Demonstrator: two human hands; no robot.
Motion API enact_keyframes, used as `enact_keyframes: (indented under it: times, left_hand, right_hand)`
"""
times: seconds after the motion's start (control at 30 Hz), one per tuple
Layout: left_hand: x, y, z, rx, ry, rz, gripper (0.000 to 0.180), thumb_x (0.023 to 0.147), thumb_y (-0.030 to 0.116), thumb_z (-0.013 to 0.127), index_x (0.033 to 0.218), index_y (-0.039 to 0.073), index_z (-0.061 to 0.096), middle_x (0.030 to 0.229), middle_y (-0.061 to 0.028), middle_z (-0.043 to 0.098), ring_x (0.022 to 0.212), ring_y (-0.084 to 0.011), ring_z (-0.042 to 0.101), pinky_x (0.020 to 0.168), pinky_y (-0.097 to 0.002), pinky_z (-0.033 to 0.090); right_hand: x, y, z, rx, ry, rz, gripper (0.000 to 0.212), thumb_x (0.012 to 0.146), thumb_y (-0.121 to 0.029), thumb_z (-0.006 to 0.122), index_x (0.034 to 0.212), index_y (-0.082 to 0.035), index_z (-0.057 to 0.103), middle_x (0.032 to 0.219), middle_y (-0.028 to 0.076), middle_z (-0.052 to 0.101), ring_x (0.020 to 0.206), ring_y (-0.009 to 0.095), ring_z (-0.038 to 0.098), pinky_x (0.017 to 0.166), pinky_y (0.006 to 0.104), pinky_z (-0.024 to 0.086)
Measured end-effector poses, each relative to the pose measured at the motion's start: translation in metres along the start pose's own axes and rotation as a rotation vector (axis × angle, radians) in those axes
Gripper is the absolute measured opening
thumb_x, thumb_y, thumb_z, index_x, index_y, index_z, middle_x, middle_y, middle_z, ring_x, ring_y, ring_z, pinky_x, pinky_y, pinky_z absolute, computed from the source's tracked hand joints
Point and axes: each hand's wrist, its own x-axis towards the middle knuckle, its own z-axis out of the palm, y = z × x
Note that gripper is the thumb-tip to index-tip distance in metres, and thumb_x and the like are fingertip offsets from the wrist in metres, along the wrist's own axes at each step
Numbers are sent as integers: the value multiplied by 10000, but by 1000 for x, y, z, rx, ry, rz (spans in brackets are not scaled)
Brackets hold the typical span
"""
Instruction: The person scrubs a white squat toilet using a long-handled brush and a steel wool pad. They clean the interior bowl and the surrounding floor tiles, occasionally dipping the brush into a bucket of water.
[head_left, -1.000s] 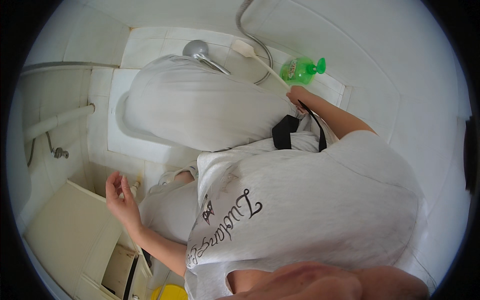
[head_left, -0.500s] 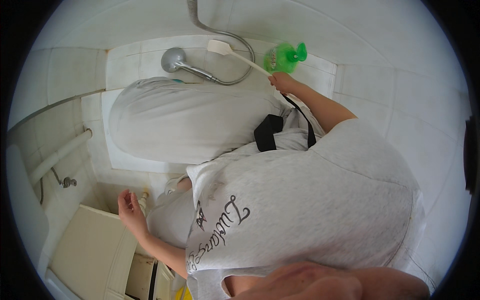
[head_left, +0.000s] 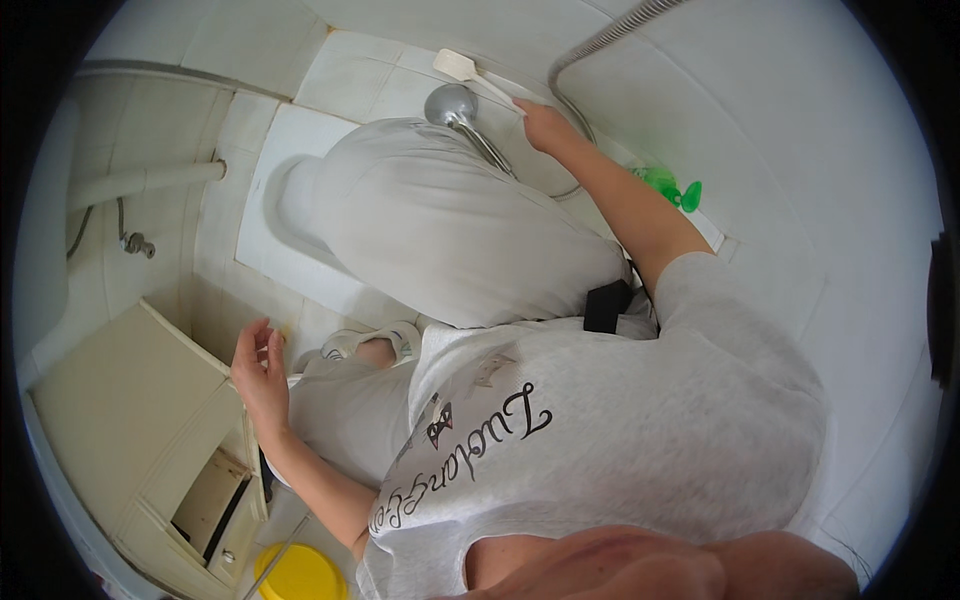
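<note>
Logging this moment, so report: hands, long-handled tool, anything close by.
Right hand gripping white long-handled tool. Left hand loosely open near cream cabinet, nothing visible in it. Shower head close by the tool.

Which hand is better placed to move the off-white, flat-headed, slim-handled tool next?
The right hand, probably: it grips the off-white, flat-headed tool by its handle. The left hand, apparently empty, is near the boxy cream cabinet, well away from the tool.

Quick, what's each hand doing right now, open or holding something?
Left hand: loosely open, nothing visible in it.
Right hand: closed, holding a white long-handled brush.
</note>
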Motion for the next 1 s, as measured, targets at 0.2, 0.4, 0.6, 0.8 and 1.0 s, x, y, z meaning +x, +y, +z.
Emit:
enact_keyframes:
  times: [0.2,0.4,0.6,0.8,1.0]
  left_hand:
    - [-7,8,-9,-44,-25,-35,170,845,52,582,1008,6,576,768,-82,597,682,-152,555,646,-273,468]
    - [-13,7,-16,-7,-44,-11,175,837,29,580,1010,3,574,766,-64,580,701,-131,545,648,-261,468]
    - [-11,10,-19,-65,-36,-57,206,803,21,608,1006,0,578,774,-103,592,699,-194,563,660,-305,467]
    - [-17,-2,-21,-40,-12,-58,219,797,30,616,1010,6,576,794,-119,596,723,-233,567,673,-317,461]
    - [-24,-1,-28,6,-11,-79,235,794,39,619,1021,12,565,817,-131,597,743,-268,571,679,-332,453]
  right_hand:
    - [23,-35,-5,199,-108,175,394,870,-93,425,1254,-148,494,987,225,604,844,369,595,760,433,477]
    - [7,-49,-1,112,-123,-82,385,870,-114,451,1250,-145,502,871,211,621,770,357,600,712,412,479]
    - [5,-60,44,401,-172,-221,348,870,-116,462,1209,-146,536,948,213,618,855,355,596,772,393,473]
    - [-30,-38,1,113,-300,-17,353,878,-109,447,1220,-144,523,985,220,608,901,384,578,791,432,464]
    - [-74,-27,-44,-78,-363,192,345,893,-154,482,1236,-171,512,898,223,609,824,322,599,734,343,485]
